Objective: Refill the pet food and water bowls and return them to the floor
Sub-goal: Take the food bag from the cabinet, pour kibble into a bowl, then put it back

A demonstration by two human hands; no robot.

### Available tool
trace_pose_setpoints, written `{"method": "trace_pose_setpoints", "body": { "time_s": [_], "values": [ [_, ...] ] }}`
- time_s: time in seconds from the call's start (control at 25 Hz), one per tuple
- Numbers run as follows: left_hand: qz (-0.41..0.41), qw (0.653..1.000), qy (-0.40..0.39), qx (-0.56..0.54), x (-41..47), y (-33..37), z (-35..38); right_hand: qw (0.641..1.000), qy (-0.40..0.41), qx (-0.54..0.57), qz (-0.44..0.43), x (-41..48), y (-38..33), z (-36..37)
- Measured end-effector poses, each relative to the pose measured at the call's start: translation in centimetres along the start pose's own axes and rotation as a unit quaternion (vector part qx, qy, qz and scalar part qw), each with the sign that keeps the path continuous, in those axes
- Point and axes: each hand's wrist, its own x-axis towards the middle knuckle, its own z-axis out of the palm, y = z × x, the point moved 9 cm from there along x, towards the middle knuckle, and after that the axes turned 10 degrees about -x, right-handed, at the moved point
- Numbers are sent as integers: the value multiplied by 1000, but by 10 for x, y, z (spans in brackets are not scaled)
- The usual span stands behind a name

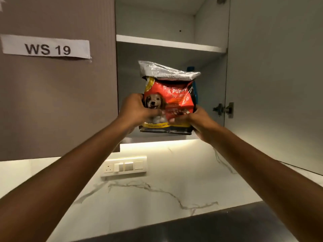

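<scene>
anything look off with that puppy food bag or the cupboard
Nothing spilled or damaged. The puppy food bag is already opened, its silver top folded over loosely, not sealed. Left hand and right hand grip its lower corners.

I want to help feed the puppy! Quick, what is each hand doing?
Left hand: closed on the puppy food bag, gripping its left side.
Right hand: closed on the same bag, gripping its lower right corner.

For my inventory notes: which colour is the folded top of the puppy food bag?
Silver, shiny foil; the head view shows it.
</scene>
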Motion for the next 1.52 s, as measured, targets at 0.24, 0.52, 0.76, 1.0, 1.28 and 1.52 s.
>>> {"method": "trace_pose_setpoints", "body": {
  "time_s": [0.24,0.52,0.76,1.0,1.28,1.52],
  "values": [
    [-90,992,70,-60,37,-68,19,996,-12,-1,94,76,50,17],
    [-167,967,141,-130,60,-126,30,989,-82,-28,123,117,81,38],
    [-187,967,143,-102,91,-155,40,977,32,-189,94,150,102,47],
    [-179,972,139,-57,104,-154,47,950,-3,-281,137,172,117,63],
    [-216,966,107,-93,112,-170,59,942,194,-275,15,131,67,27],
    [-212,958,79,-174,66,-110,58,882,394,-260,6,98,33,-68]
  ]
}}
